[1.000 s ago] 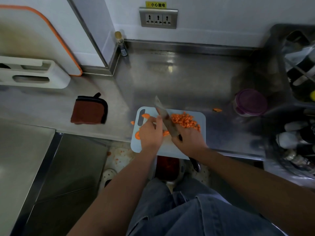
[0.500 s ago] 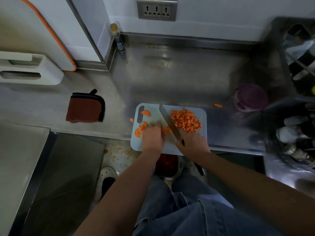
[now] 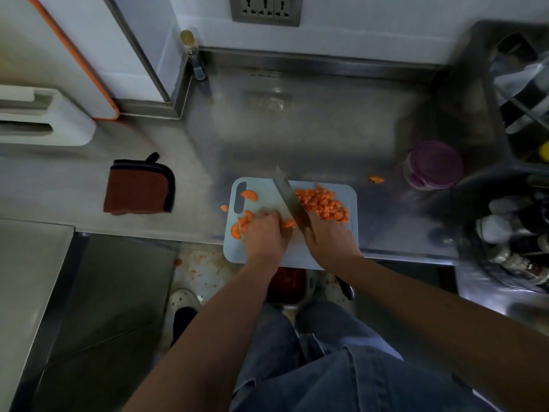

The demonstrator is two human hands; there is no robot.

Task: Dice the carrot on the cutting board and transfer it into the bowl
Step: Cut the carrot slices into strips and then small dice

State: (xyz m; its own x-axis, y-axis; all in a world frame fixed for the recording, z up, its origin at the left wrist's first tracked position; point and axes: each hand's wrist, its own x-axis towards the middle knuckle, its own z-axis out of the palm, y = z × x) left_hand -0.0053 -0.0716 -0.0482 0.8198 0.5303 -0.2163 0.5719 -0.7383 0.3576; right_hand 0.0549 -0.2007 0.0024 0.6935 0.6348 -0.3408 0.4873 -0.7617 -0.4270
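- Left hand (image 3: 264,233): palm down on the near-left part of the cutting board (image 3: 267,200), forearm coming up from the lower left. Fingers curled and bunched together, clamped down on the carrot slices (image 3: 241,224); an orange end sticks out at the fingertips, just beside the blade.
- Right hand (image 3: 329,236): near-right part of the board, forearm entering from the lower right. Fingers wrapped tight round the knife (image 3: 289,197) handle, which the hand hides.
- Blade runs diagonally from the right hand up and to the left between the two hands; its tip passes the board's far edge.
- Diced carrot (image 3: 322,202): heaped on the far-right part of the board, right of the blade.
- One half-moon slice (image 3: 249,195) lies alone near the board's handle slot.
- Stray piece (image 3: 224,208) on the steel surface (image 3: 297,129), just left of the board; another scrap (image 3: 376,179) to the right, near a purple-lidded container (image 3: 433,165).
- Bowl (image 3: 310,289): metal, below the near edge of the surface in front of the person's legs; orange-red contents inside, dim.
- Brown pot holder (image 3: 139,188) well left of the board.
- Carrot bits scattered on the floor (image 3: 205,263).
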